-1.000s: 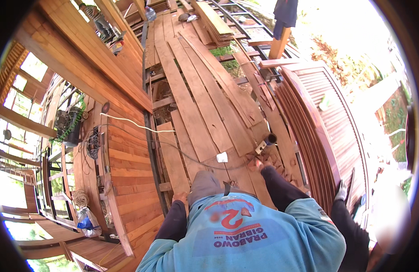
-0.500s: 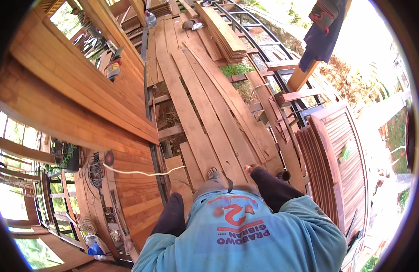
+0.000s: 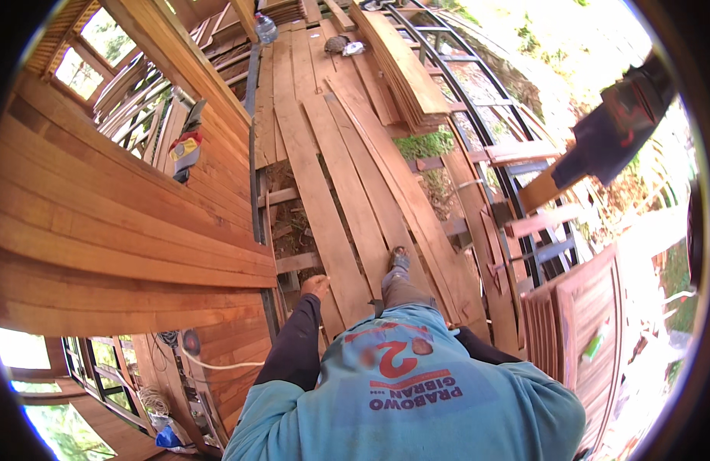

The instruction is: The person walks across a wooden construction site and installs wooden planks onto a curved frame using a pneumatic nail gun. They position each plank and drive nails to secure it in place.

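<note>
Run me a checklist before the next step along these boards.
1. Left hand free: ok; nothing shows in it.
2. Right hand free: cannot tell; it is out of view.
3. Visible foot planted: cannot tell; it shows over the boards.
4. Floor without openings: not ok; a wide gap lies left of the boards.
5. Cord away from the feet: cannot tell; it disappears behind the left sleeve.
6. Boards ahead clear: not ok; a dark lump lies there.

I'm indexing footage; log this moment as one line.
left hand: curled, above plank floor, no object visible | right hand: hidden | left: plank wall | right: stacked wooden panels
</note>
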Tool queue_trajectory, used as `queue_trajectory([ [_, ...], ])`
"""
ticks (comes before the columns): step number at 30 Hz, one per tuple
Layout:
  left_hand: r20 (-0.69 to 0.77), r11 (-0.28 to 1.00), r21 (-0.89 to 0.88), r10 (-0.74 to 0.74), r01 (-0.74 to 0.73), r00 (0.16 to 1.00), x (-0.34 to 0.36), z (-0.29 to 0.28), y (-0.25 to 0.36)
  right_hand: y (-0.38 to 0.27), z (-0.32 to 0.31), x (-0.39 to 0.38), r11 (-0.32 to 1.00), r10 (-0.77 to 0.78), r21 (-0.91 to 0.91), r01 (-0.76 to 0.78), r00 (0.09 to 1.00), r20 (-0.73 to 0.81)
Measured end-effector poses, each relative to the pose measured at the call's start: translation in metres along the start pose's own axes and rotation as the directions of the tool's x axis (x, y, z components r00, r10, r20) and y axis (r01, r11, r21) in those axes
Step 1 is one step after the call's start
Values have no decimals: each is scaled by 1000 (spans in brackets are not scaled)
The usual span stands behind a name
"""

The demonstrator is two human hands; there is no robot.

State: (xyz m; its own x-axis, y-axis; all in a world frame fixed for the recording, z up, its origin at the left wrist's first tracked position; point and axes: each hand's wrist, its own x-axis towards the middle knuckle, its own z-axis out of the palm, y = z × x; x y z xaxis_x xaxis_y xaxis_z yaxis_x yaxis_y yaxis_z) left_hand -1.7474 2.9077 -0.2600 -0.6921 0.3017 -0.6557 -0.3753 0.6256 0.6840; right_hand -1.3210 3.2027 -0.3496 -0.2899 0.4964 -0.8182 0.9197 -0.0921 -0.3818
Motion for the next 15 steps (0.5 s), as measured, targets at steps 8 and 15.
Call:
queue_trajectory([
  [8, -177, 982, 109, -133, 154, 975, 80, -19, 51, -232, -138, 196, 774, -628, -198, 601, 770, -118],
  [15, -290, 976, 143, -115, 162, 950, 155, -22, 129, -536, -200, 309, 833, -454, 258, 489, 872, -184],
])
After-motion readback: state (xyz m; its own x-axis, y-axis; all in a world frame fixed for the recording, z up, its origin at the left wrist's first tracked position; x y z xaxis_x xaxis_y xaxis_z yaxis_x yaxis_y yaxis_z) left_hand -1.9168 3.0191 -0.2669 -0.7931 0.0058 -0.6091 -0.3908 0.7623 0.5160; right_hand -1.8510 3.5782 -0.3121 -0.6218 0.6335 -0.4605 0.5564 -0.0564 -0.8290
